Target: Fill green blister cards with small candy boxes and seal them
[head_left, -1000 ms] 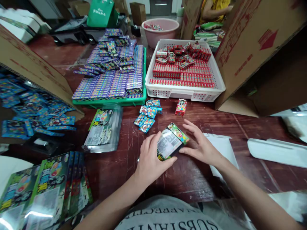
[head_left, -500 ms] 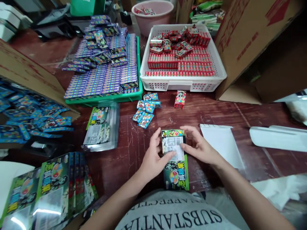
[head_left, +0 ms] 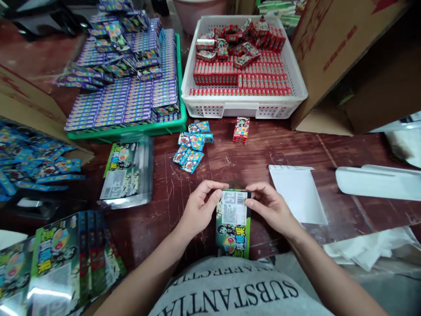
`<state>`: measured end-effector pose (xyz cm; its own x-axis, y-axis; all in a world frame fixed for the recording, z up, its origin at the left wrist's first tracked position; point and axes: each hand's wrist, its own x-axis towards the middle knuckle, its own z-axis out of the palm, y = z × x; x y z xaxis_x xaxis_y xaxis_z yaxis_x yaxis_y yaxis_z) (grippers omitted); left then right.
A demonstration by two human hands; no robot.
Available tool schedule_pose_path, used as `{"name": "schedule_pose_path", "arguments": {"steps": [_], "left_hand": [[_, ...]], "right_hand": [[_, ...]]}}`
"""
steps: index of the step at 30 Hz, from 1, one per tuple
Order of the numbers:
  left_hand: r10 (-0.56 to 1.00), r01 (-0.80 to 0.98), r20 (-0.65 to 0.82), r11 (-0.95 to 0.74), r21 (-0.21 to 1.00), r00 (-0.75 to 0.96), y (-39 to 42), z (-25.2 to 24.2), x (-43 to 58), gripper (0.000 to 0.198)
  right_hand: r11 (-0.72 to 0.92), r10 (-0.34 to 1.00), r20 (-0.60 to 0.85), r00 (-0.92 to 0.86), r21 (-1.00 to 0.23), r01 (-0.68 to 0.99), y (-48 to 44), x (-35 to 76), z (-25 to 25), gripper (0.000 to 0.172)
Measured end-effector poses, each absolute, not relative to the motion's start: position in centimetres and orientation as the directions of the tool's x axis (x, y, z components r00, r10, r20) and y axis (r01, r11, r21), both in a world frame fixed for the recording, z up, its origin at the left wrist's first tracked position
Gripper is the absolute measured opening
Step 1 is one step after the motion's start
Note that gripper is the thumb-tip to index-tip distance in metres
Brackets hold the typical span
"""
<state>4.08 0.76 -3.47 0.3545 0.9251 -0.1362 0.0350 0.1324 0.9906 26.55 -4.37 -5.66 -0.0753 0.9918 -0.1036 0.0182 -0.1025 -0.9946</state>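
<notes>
A flat green and black printed packet [head_left: 232, 230] with a white barcode label lies before me, its lower end close to my shirt. My left hand [head_left: 201, 210] pinches its upper left corner between thumb and fingers. At the upper right corner, my right hand [head_left: 268, 205] grips it the same way, thumb on the label's edge. Small blue candy boxes [head_left: 190, 145] lie loosely beyond my left hand. A short stack of red boxes [head_left: 241, 130] stands farther off, past the packet.
A green tray [head_left: 164, 128] holds rows of purple boxes; a white basket [head_left: 226, 109] holds red ones. Cardboard cartons [head_left: 324, 66] stand at both sides. Clear-wrapped packs [head_left: 126, 171] and finished-looking printed packs [head_left: 59, 259] lie left. White card pieces [head_left: 297, 193] lie right.
Both hands have closed on the packet's top corners; the green flap that stood up there is now folded or hidden. The camera view has shifted slightly.
</notes>
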Motion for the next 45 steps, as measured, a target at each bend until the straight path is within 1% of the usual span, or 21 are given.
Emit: {"name": "schedule_pose_path", "arguments": {"steps": [1, 3, 5, 9, 11, 13, 14, 15, 17, 18, 21, 24, 28, 30, 32, 34, 35, 37, 39, 41, 45], "left_hand": [[0.925, 0.002, -0.149, 0.158, 0.987, 0.349, 0.7, -3.4, 4.3, 0.022], [0.921, -0.036, -0.171, 0.195, 0.980, 0.351, 0.7, -3.3, 4.6, 0.038], [0.906, -0.010, -0.201, 0.221, 0.975, 0.373, 0.9, -3.0, 4.7, 0.046], [0.888, 0.123, -0.216, 0.181, 0.976, 0.406, 1.4, -2.1, 4.6, 0.023], [0.885, 0.166, -0.200, 0.142, 0.976, 0.421, 1.7, -1.5, 4.6, 0.019], [0.882, 0.187, -0.187, 0.116, 0.976, 0.432, 1.9, -0.9, 4.8, 0.018], [0.880, 0.194, -0.187, 0.110, 0.975, 0.437, 1.9, -0.7, 4.9, 0.017], [0.877, 0.201, -0.188, 0.107, 0.974, 0.442, 2.0, -0.5, 5.1, 0.015], [0.870, 0.216, -0.197, 0.108, 0.970, 0.451, 2.1, -0.2, 5.5, 0.012], [0.866, 0.225, -0.204, 0.109, 0.968, 0.457, 2.2, -0.1, 5.7, 0.011], [0.857, 0.257, -0.220, 0.107, 0.961, 0.466, 2.7, 0.2, 6.4, 0.011], [0.853, 0.276, -0.221, 0.095, 0.957, 0.473, 3.2, 0.3, 6.6, 0.013], [0.813, 0.295, -0.199, 0.036, 0.955, 0.547, 3.4, -0.2, 6.0, 0.014], [0.801, 0.291, -0.175, 0.001, 0.957, 0.572, 3.3, -0.6, 5.8, 0.015], [0.779, 0.305, -0.163, -0.038, 0.952, 0.606, 3.5, -0.8, 6.3, 0.015], [0.736, 0.329, -0.143, -0.113, 0.938, 0.662, 4.0, -1.0, 7.8, 0.013], [0.707, 0.333, -0.121, -0.171, 0.927, 0.697, 4.3, -1.0, 9.0, 0.011], [0.624, 0.313, -0.059, -0.307, 0.899, 0.780, 4.9, -1.2, 11.7, 0.006], [0.524, 0.280, -0.022, -0.418, 0.864, 0.852, 5.4, -1.7, 14.7, 0.005], [0.453, 0.288, -0.049, -0.476, 0.831, 0.890, 5.6, -2.4, 17.2, 0.008], [0.437, 0.397, -0.167, -0.511, 0.762, 0.884, 5.7, -3.6, 19.7, 0.009]], "right_hand": [[-0.091, 0.992, -0.092, -0.082, -0.996, 0.014, -4.4, 26.8, -5.5, 0.026], [-0.069, 0.992, -0.070, -0.101, -0.998, 0.010, -4.3, 27.2, -5.0, 0.026], [-0.035, 0.993, -0.038, -0.109, -0.999, 0.028, -4.2, 27.6, -4.5, 0.025], [0.096, 0.993, 0.085, -0.083, -0.985, 0.143, -4.5, 27.5, -4.1, 0.024], [0.106, 0.994, 0.098, -0.056, -0.980, 0.167, -4.7, 27.4, -4.0, 0.034], [0.104, 0.994, 0.095, -0.059, -0.976, 0.190, -4.8, 27.5, -3.6, 0.040], [0.105, 0.993, 0.092, -0.073, -0.973, 0.206, -4.7, 27.6, -3.3, 0.038], [0.105, 0.992, 0.088, -0.086, -0.969, 0.223, -4.6, 27.6, -2.9, 0.031], [0.080, 0.994, 0.061, -0.085, -0.967, 0.241, -4.2, 27.7, -2.2, 0.014], [0.040, 0.998, 0.026, -0.060, -0.972, 0.233, -3.9, 27.7, -1.9, 0.010], [-0.149, 0.989, -0.147, 0.027, -0.978, 0.147, -3.0, 27.6, -1.2, 0.016], [-0.269, 0.963, -0.269, 0.021, -0.962, 0.045, -2.3, 27.9, -0.8, 0.020], [-0.266, 0.957, -0.263, -0.122, -0.964, -0.008, -2.4, 29.1, -0.8, 0.019], [-0.238, 0.956, -0.230, -0.183, -0.971, -0.020, -2.7, 29.9, -0.8, 0.020], [-0.162, 0.955, -0.170, -0.244, -0.985, 0.054, -2.8, 31.2, -0.8, 0.020], [-0.009, 0.960, -0.073, -0.269, -0.973, 0.231, -2.3, 33.3, -1.1, 0.019], [0.072, 0.971, -0.013, -0.240, -0.937, 0.343, -1.8, 34.8, -1.3, 0.019], [0.142, 0.990, 0.104, -0.099, -0.792, 0.594, -0.4, 38.2, -2.2, 0.022], [0.066, 0.987, 0.158, 0.039, -0.611, 0.789, 1.0, 41.6, -3.5, 0.025], [0.007, 0.990, 0.126, 0.065, -0.503, 0.864, 1.8, 44.2, -4.8, 0.027], [0.037, 0.999, 0.053, -0.012, -0.488, 0.872, 1.7, 45.9, -6.4, 0.030]]}}
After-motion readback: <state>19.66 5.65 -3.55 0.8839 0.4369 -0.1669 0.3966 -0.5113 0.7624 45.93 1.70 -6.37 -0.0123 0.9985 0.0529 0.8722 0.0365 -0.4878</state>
